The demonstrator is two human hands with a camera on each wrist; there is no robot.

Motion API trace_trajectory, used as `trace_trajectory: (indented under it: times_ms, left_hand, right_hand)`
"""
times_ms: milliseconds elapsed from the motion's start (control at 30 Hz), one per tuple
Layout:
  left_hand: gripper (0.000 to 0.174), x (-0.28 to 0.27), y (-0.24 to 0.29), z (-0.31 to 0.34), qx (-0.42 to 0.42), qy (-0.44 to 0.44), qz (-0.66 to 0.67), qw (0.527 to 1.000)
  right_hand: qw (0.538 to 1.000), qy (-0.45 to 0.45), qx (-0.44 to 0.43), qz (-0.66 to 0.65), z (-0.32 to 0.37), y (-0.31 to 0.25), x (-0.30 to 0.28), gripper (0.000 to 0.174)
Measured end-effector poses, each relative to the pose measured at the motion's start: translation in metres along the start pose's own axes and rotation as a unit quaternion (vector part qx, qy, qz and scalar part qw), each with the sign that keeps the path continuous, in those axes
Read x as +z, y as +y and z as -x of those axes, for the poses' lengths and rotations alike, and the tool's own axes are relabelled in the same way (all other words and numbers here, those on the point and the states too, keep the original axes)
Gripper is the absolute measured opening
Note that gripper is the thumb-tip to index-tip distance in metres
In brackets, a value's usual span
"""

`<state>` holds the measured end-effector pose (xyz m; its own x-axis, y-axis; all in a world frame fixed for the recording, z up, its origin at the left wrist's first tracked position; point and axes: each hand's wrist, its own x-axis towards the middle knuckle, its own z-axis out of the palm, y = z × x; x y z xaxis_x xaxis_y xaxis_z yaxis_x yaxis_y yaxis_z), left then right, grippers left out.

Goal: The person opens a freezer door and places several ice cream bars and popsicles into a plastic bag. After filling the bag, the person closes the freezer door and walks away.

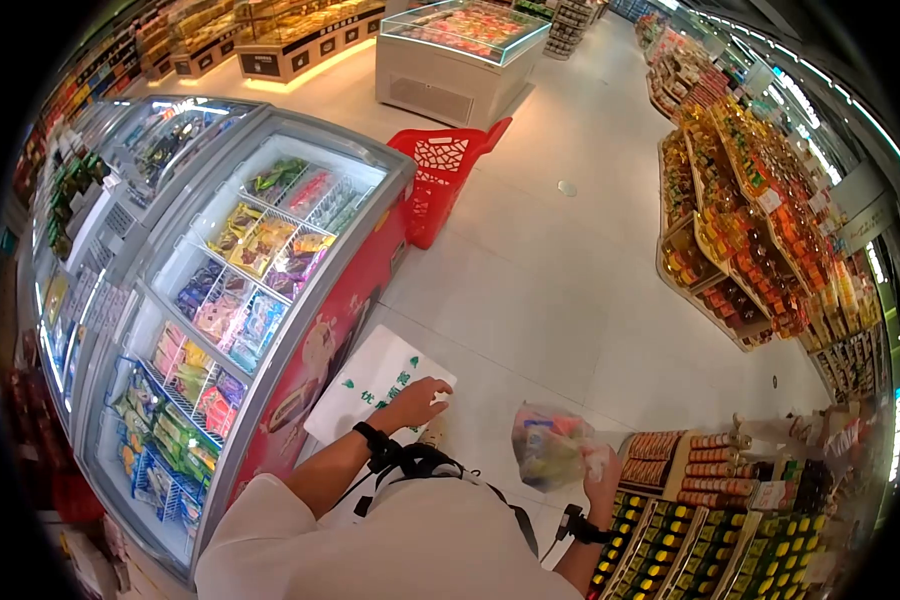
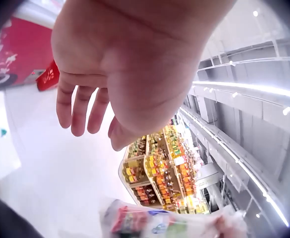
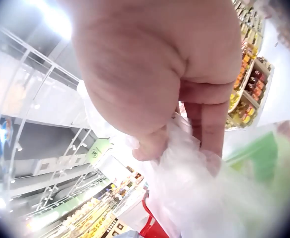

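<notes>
My right hand (image 1: 599, 472) grips the gathered top of a clear plastic bag (image 1: 550, 447), which hangs over the floor with colourful packages showing through. In the right wrist view the thumb and fingers pinch the crumpled plastic (image 3: 184, 183). My left hand (image 1: 417, 402) holds nothing, its fingers (image 2: 80, 111) relaxed and hanging in the left wrist view. Beneath that hand, in the head view, lies a white box lid or panel (image 1: 380, 375) with green lettering, beside the freezer. The bag's lower part is partly blurred.
A long chest freezer (image 1: 315, 330) with frozen packs runs along the left. Beyond its corner stands a red shopping basket cart (image 1: 435, 190). Stepped shelves of bottles (image 1: 735, 230) rise on the right, with more bottle racks (image 1: 670, 540) near my right arm. A glass-topped display (image 1: 425, 85) stands ahead on the tiled floor (image 1: 530, 290).
</notes>
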<state>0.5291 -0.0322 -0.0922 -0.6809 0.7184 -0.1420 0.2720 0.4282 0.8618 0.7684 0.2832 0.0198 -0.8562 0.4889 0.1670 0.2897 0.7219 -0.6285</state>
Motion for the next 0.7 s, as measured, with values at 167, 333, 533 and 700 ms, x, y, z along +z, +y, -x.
trace_trajectory:
  times_ms: [167,333,533,700]
  left_hand:
    - [0.028,-0.03,0.006,-0.039,-0.07,0.062,0.04,0.995]
    - [0.028,-0.034,0.023,-0.09,-0.086,0.081,0.042,0.992]
    - [0.027,-0.028,0.044,-0.182,-0.127,0.158,0.048,0.978]
    - [0.027,-0.03,0.074,-0.248,-0.179,0.234,0.085,0.952]
  right_hand:
    - [0.993,-0.048,-0.102,-0.038,-0.142,-0.001,0.029,0.011]
    - [0.967,-0.116,-0.216,-0.063,-0.264,-0.012,0.067,0.011]
    - [0.899,-0.218,-0.354,-0.136,-0.402,-0.009,0.122,0.011]
    - [0.861,-0.269,-0.385,-0.195,-0.495,-0.009,0.141,0.013]
